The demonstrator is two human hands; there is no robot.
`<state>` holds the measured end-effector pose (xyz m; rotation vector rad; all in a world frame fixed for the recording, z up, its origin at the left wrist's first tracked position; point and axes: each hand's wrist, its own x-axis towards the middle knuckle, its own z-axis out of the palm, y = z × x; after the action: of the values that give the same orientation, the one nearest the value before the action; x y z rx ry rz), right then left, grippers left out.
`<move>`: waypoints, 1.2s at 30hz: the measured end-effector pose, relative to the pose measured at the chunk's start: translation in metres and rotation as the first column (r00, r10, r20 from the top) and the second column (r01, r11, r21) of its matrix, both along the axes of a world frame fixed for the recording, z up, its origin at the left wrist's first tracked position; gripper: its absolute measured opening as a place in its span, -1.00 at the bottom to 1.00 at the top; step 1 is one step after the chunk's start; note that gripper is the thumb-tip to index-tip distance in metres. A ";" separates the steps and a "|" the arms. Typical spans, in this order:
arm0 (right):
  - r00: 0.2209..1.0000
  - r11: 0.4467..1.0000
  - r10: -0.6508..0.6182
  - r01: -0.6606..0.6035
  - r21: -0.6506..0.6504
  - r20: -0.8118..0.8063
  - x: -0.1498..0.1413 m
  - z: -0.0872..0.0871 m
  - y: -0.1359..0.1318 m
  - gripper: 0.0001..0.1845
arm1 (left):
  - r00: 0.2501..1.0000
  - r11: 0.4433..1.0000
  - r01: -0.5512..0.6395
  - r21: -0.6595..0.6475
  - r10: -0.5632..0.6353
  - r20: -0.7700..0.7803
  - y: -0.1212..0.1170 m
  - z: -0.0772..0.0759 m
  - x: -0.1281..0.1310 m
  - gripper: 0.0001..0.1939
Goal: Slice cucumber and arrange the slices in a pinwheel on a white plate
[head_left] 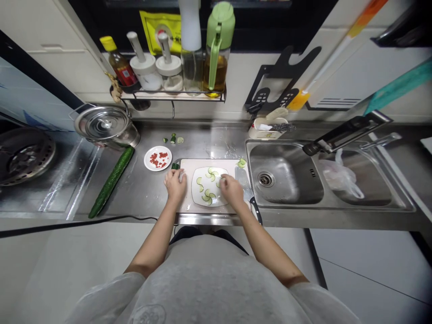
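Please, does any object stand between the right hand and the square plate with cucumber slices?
Nothing visible does. The right hand has its fingers at the right side of the square plate; the knife lies farther right, outside that path.

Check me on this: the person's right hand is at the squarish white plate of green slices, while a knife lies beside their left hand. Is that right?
Not quite: the knife is on the other side. The head view shows it lying beside the right hand, which is indeed at the squarish white plate of green slices.
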<state>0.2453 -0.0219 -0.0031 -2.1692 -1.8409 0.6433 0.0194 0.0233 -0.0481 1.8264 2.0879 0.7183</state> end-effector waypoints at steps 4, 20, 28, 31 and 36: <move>0.963 0.968 -0.251 0.247 0.045 0.097 0.065 0.000 -0.022 -0.61 | 0.985 0.986 -0.165 -0.037 0.163 -0.057 0.016 0.003 -0.017 -0.56; 0.948 0.917 -0.289 0.315 -0.247 0.136 0.115 -0.046 -0.046 -0.66 | 0.993 0.981 -0.083 -0.177 0.066 -0.098 0.030 0.004 -0.025 -0.51; 0.940 0.909 -0.337 0.310 -0.279 -0.052 0.127 -0.054 -0.047 -0.77 | 0.950 0.939 0.311 -0.145 -0.312 0.012 -0.033 0.006 -0.059 -0.59; 0.921 0.934 -0.342 0.310 -0.180 -0.188 0.130 -0.054 -0.051 -0.75 | 0.946 0.939 0.322 -0.123 -0.325 -0.001 -0.053 0.001 -0.065 -0.60; 0.800 0.906 -0.414 0.410 -0.109 -0.435 0.127 -0.035 -0.052 -0.70 | 0.940 0.933 0.340 -0.117 -0.341 0.010 -0.069 -0.006 -0.064 -0.61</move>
<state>0.3724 -0.0743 -0.0384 -2.0952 -1.0849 0.9490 -0.0442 -0.0459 -0.0539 2.0527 1.7101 0.4858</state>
